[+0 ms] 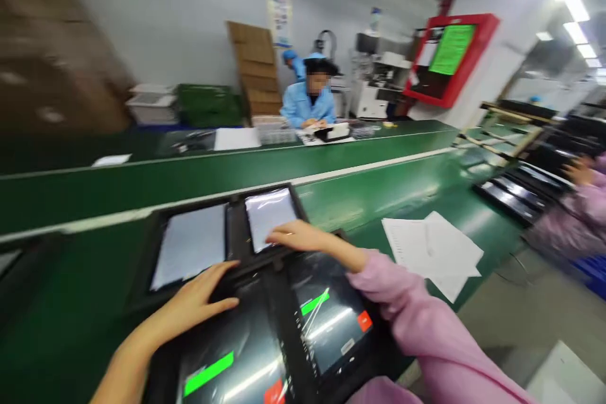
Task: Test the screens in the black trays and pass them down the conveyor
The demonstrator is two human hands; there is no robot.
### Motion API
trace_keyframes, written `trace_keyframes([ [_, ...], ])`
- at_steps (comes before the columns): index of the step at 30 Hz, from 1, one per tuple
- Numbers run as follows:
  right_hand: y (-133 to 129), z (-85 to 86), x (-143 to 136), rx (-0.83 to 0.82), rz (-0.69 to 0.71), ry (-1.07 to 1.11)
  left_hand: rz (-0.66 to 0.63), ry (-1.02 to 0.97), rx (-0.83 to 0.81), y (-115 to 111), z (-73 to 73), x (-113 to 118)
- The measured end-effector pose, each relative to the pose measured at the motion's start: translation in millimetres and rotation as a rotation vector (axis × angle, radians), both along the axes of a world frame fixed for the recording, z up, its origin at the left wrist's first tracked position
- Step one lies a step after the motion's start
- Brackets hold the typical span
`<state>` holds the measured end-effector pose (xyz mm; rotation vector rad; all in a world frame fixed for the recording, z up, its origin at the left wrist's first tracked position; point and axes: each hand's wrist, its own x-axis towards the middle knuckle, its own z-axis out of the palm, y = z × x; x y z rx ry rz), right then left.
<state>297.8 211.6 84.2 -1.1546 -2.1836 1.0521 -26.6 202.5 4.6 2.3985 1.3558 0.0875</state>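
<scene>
1. Screens (326, 322) (two, dark, each with a green bar and a red patch) lie side by side in a black tray (279, 312) on the green bench (360, 202) in the head view.
2. Left hand (194, 300): open, fingers spread over the tray's far left part; contact is unclear.
3. Right hand (303, 237): fingers loosely extended above the right-hand pale panel (267, 208) in a farther tray (237, 227).
4. White papers (416, 246) lie to the right; a person in blue (294, 104) is across the bench.

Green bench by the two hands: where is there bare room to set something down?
Bare green bench shows between the white papers and far black tray, and between that tray and the dark tray leftmost. The near tray, left hand and right hand crowd the middle.
</scene>
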Motion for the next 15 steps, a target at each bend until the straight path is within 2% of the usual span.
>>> trace_keyframes([
  [2,-15,-9.6,9,0.013,0.087,-0.015,-0.112,0.048,-0.163,-17,15.4,3],
  [4,-41,-26.4,38,0.123,0.089,-0.047,-0.105,0.146,-0.2,-28,29.4,12],
  [6,-73,-48.9,68,0.288,0.025,-0.135,-0.099,0.211,-0.21,-39,34.6,20],
  [8,-103,-72.1,88,0.375,-0.035,-0.237,-0.087,0.221,-0.198,-51,29.7,26],
  [10,-126,-91.0,95,0.482,-0.152,-0.265,-0.032,0.199,-0.15,-63,17.7,29],
  [13,-137,-106.2,91,0.617,-0.311,-0.233,0.054,0.137,0.009,-78,-2.4,29],
  [15,-136,-108.5,88,0.65,-0.349,-0.213,0.055,0.089,0.114,-84,-10.8,28],
])
